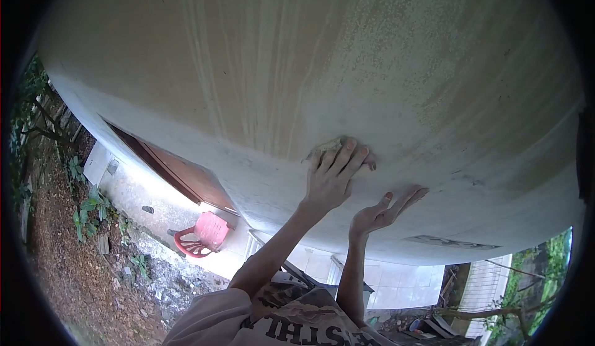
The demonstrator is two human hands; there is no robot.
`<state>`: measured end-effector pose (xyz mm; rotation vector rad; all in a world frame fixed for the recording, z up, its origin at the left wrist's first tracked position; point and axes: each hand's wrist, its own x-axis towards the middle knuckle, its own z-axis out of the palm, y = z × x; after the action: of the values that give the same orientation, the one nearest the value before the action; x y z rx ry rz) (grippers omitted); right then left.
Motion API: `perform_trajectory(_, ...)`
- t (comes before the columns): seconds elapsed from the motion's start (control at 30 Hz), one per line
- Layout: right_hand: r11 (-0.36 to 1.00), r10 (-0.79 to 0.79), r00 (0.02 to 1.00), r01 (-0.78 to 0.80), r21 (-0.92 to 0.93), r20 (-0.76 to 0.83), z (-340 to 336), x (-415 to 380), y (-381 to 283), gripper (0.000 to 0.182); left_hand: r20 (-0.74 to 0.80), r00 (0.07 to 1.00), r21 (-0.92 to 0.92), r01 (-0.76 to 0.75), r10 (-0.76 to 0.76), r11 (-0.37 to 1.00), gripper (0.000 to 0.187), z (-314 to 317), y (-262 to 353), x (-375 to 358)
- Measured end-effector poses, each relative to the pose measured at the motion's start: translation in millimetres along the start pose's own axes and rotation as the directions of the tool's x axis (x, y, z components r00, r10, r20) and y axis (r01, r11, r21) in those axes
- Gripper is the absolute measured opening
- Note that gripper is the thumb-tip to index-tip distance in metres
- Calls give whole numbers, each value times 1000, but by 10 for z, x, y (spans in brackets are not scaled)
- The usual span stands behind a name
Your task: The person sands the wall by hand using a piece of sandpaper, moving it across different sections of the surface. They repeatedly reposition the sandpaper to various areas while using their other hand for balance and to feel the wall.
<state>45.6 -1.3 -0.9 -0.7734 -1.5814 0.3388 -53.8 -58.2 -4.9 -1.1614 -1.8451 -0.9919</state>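
My left hand (331, 175) presses a curled, beige piece of sandpaper (334, 144) flat to the wall (248, 86). Its fingers lie over the sheet, and only the sheet's edges show above and to the right of them. Lower and to the right, my right hand (378, 213) is open, with fingers stretched out against the wall and thumb apart. Whitish dust coats the fingers of both hands. Around them the wall is pale and powdery, with streaks running up into a darker beige area.
Metal ladder rails (254, 242) stand below me by the wall. On the paved ground at lower left is a red plastic chair (212, 231), near a brown door (180, 172). Leaf-strewn soil (93, 271) lies further left. A recessed vent (452, 242) sits low in the wall at right.
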Motion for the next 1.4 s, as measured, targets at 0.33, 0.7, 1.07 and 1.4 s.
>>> perform_trajectory(0.33, 997, -71, 997, 71, -13, -1, -17, 36, -6, 53, -24, 992, -29, 123, -124, 992, 58, -272, -132, 239)
perform_trajectory(0.7, 933, -317, 948, 316, -172, 27, -3, 383, -52, 56, -268, 963, -45, -4, -9, 999, 59, -998, -269, 1375)
perform_trajectory(1.07, 946, -307, 951, 302, -119, -24, 71, 368, -33, 51, -27, 996, 27, 88, -87, 996, 62, 110, -390, -503)
perform_trajectory(1.4, 938, -316, 947, 303, -166, -56, 101, 358, 67, 51, -230, 972, 64, -29, 43, 998, 56, -879, -207, 1337)
